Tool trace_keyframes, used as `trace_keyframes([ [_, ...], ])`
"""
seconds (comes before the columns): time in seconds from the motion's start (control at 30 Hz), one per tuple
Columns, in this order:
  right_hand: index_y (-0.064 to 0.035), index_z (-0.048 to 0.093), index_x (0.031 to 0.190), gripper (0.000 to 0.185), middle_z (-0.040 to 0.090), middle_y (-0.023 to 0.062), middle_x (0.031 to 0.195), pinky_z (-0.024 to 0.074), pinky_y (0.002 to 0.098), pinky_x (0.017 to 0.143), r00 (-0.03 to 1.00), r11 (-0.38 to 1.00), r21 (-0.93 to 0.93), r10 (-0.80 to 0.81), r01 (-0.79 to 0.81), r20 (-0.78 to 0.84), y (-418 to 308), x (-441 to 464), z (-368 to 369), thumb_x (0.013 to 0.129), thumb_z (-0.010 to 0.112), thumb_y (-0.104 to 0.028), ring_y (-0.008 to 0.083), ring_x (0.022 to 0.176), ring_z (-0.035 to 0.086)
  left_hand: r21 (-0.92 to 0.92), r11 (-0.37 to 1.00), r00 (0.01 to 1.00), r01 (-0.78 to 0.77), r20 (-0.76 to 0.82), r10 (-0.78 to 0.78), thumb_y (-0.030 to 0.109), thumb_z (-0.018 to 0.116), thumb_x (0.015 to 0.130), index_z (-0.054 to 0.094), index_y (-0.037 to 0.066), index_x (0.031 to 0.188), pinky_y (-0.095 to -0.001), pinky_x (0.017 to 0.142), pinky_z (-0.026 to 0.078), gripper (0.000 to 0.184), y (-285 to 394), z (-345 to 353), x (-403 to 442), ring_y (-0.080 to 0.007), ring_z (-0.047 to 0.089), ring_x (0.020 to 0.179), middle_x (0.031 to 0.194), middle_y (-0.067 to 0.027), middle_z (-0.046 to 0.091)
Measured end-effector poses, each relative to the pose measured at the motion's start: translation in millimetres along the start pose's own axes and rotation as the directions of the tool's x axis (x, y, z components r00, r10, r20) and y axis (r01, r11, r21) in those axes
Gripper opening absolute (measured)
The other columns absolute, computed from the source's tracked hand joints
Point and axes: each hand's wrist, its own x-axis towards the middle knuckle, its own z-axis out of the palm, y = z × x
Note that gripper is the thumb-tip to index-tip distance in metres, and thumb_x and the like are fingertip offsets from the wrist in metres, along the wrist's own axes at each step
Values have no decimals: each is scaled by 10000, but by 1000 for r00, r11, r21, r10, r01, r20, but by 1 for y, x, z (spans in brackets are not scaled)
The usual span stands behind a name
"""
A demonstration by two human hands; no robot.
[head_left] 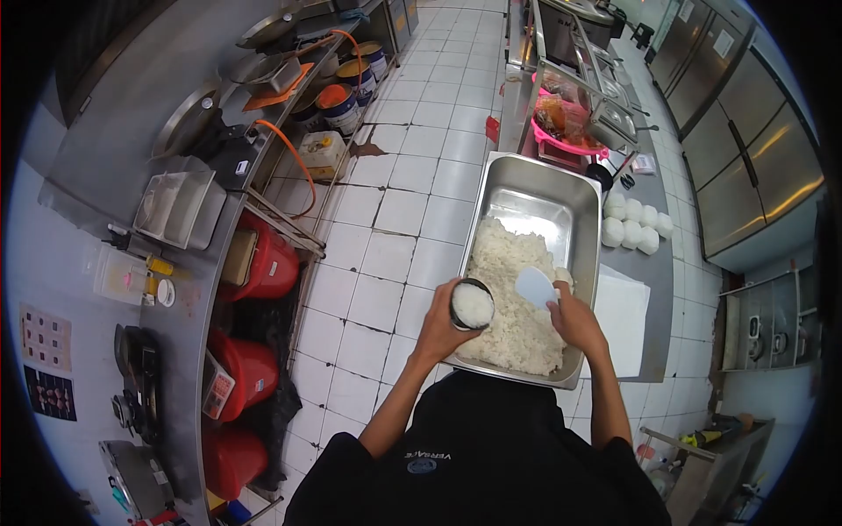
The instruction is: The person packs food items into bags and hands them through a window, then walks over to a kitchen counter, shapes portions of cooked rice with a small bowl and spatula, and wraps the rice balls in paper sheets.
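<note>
A deep steel pan [576, 188] holds a broad heap of white rice [517, 337], with bare metal showing at its far end. My left hand [441, 326] is wrapped round a small black cup [472, 304] filled with rice, over the pan's left edge. In my right hand [574, 320] is a pale blue paddle [534, 287], its flat blade just above or against the rice, to the right of the cup.
Wrapped white portions [631, 223] and white paper [621, 320] lie on the counter right of the pan. Beyond it stands a pink basket [561, 131]. Red bins [254, 377] sit under the left counter [197, 289]. Steel refrigerators [745, 149] stand at the right.
</note>
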Motion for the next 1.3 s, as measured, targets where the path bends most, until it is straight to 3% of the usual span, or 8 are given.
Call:
trace_keyframes([
  [0.03, -26, 491, 1264, 319, 670, 258, 826, 501, 534, 715, 998, 964, -267, 14, 5, 67, 12, 16, 8, 1000, 506, -203, 442, 815, 670, -15, 1000, 998, 2, -65, -3, 145, 928, 606, 363, 37, 1432, -416, 1046, 465, 1007, -5, 0, -2, -373, 524, 1257, 1354, -192, 496],
  [0.17, -17, 607, 1035, 190, 695, 214, 807, 548, 501, 646, 978, 909, -416, -108, 24, -180, 25, 71, 66, 882, 593, -128, 376, 732, 700, -132, 988, 981, 85, -162, -106, 173, 939, 613, 353, -5, 1422, -382, 1044, 457, 1015, -20, 11, -7, -295, 544, 1226, 1311, -189, 530],
  [0.23, -27, 615, 1033, 197, 692, 209, 809, 548, 513, 656, 982, 876, -444, -170, 189, 84, 23, 73, 112, 924, 547, -176, 396, 756, 695, -210, 967, 958, 143, -216, -188, 159, 932, 622, 359, -1, 1416, -371, 1031, 465, 992, -17, 13, -18, -279, 549, 1208, 1295, -179, 533],
  [0.37, -36, 639, 1008, 189, 699, 206, 827, 556, 513, 654, 971, 862, -462, -123, 206, 204, -13, 41, 129, 886, 542, -143, 386, 760, 703, -249, 967, 904, 47, -402, -147, 157, 932, 643, 358, 3, 1406, -396, 1014, 477, 967, -37, 19, -39, -286, 552, 1195, 1307, -190, 514],
  [0.7, -39, 651, 1019, 305, 682, 242, 927, 509, 518, 816, 824, 947, -140, -172, 290, 539, 9, 29, 110, 975, 533, -317, 423, 939, 652, -367, 929, 853, 39, -472, -223, 131, 907, 684, 320, 18, 1423, -382, 1025, 467, 951, -41, 39, -44, -274, 512, 1236, 1333, -178, 465],
  [1.07, -49, 669, 1110, 351, 695, 229, 924, 499, 506, 816, 887, 990, -41, -100, 133, 451, -1, -1, 101, 985, 533, -348, 430, 940, 648, -375, 926, 880, 46, -424, -216, 99, 898, 690, 287, 9, 1445, -380, 1030, 469, 975, -41, 37, -45, -276, 528, 1224, 1329, -189, 477],
  [1.17, -6, 667, 1065, 344, 690, 230, 866, 503, 469, 766, 874, 969, 170, -236, 179, 424, 19, 2, 105, 984, 562, -323, 394, 844, 670, -425, 904, 897, 51, -379, -229, 97, 898, 685, 286, 10, 1452, -383, 1024, 474, 986, -40, 32, -42, -277, 528, 1223, 1325, -189, 480],
  [1.3, 28, 617, 935, 318, 597, 123, 650, 459, 353, 579, 880, 932, 363, -190, 22, 436, 21, -4, 83, 1004, 570, -279, 181, 585, 591, -386, 920, 932, 73, -302, -201, 72, 898, 662, 301, 12, 1453, -389, 1031, 470, 993, -27, 15, -37, -283, 526, 1226, 1327, -183, 479],
])
